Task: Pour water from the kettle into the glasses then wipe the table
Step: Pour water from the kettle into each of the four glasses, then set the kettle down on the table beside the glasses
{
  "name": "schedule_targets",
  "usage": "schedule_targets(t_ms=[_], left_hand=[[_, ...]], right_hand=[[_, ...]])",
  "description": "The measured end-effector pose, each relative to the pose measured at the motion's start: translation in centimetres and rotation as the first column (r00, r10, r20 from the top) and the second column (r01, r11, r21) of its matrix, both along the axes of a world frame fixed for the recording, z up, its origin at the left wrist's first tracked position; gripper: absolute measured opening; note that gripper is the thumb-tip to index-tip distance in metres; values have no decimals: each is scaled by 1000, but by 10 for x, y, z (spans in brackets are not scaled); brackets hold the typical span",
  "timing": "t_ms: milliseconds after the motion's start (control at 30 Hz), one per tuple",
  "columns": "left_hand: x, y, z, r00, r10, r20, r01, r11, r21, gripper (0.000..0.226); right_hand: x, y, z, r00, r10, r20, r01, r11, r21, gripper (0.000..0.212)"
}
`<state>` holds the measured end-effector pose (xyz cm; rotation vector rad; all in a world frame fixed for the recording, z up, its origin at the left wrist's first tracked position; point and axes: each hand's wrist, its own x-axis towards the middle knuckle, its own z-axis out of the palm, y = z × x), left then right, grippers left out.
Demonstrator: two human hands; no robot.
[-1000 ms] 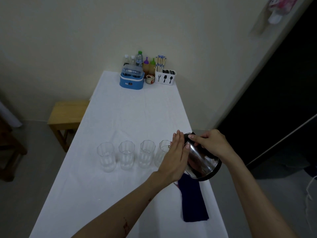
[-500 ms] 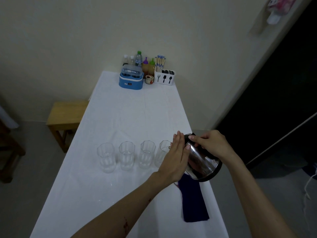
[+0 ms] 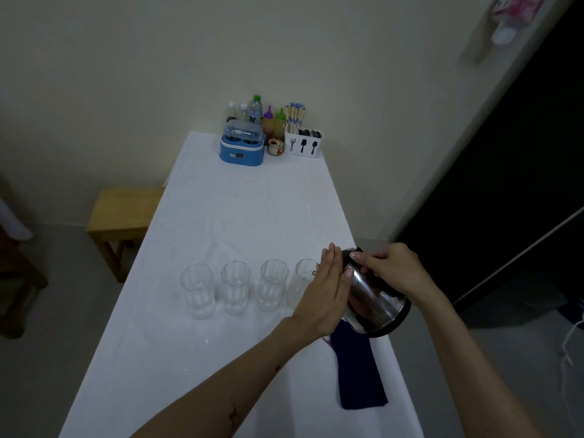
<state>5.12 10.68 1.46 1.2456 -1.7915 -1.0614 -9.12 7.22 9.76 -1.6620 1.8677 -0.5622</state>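
Note:
A steel kettle (image 3: 374, 303) with a black base is tilted to the left, its spout at the rightmost glass (image 3: 300, 286). My right hand (image 3: 390, 270) grips the kettle's handle from above. My left hand (image 3: 328, 292) lies flat against the kettle's left side with fingers straight and together. Several clear glasses stand in a row on the white table (image 3: 240, 216); the leftmost glass (image 3: 197, 290) and its neighbours hold some water. A dark blue cloth (image 3: 357, 374) lies folded on the table below the kettle.
At the table's far end stand a blue appliance (image 3: 241, 147), several bottles (image 3: 256, 110) and a white cutlery holder (image 3: 303, 142). A wooden stool (image 3: 121, 213) is left of the table. A dark doorway (image 3: 505, 184) opens on the right.
Hands and kettle hold nearly the same pose; the kettle stays tilted at the rightmost glass, with only slight shifts.

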Motion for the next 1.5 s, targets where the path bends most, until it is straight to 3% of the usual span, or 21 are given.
schedule_targets(t_ms=[333, 400, 667, 800, 967, 1167, 1233, 1500], left_hand=[[-3, 0, -8, 999, 12, 51, -10, 999, -42, 54], [-3, 1, -9, 994, -45, 98, 53, 996, -77, 53], [-11, -5, -24, 978, -92, 188, 117, 985, -125, 56], [-20, -7, -30, 961, -101, 258, 151, 972, -183, 55], [-37, -16, -34, 929, -149, 339, 231, 948, -217, 57], [-60, -52, -40, 867, -242, 435, 351, 917, -190, 69], [-69, -67, -42, 841, -253, 478, 364, 918, -156, 67], [-90, -113, -74, 752, -289, 592, 391, 919, -48, 55]], right_hand=[[-10, 10, -22, 995, -50, 83, 51, 999, -14, 38], [-13, 12, -26, 992, -69, 108, 71, 997, -15, 36], [-29, 21, -51, 931, -169, 324, 160, 986, 57, 37], [-39, 26, -65, 799, -323, 507, 290, 946, 146, 44], [-59, 20, -96, 612, -512, 603, 439, 854, 279, 61], [-78, -4, -133, 387, -616, 687, 558, 749, 358, 35], [-81, -15, -144, 349, -626, 697, 584, 727, 360, 28], [-85, -55, -193, 171, -646, 744, 615, 660, 432, 26]])
